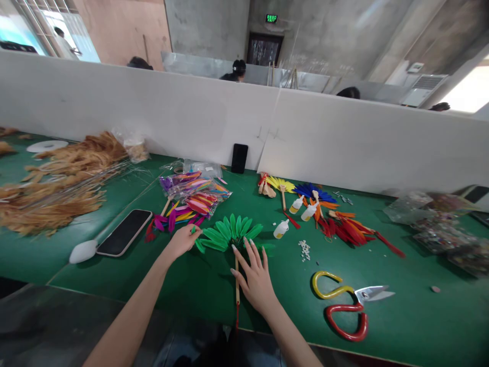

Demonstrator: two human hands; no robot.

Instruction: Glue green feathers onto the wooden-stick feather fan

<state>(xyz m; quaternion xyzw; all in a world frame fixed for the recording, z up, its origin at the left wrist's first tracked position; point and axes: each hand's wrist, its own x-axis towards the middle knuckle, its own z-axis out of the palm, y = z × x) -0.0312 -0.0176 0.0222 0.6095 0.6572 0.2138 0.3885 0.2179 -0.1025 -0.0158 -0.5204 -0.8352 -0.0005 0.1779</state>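
Observation:
A fan of green feathers [233, 229] lies spread on the green table, its wooden handle [237, 283] pointing toward me with a red cord at the end. At the fan's left edge, my left hand [182, 243] is closed in a pinch, with a bit of green feather [193, 230] showing at the fingertips. My right hand [255, 278] lies open over the fan's lower right side, fingers spread, fingertips near where the feathers meet the handle. It hides part of the right-hand feathers.
Scissors [357, 300] lie at right, near small white beads [304, 250] and a glue bottle [281, 229]. Colored feathers in plastic bags [198, 189] sit behind. A phone [125, 232] and white mouse-shaped object [83, 251] are left. A white partition [191, 117] bounds the table.

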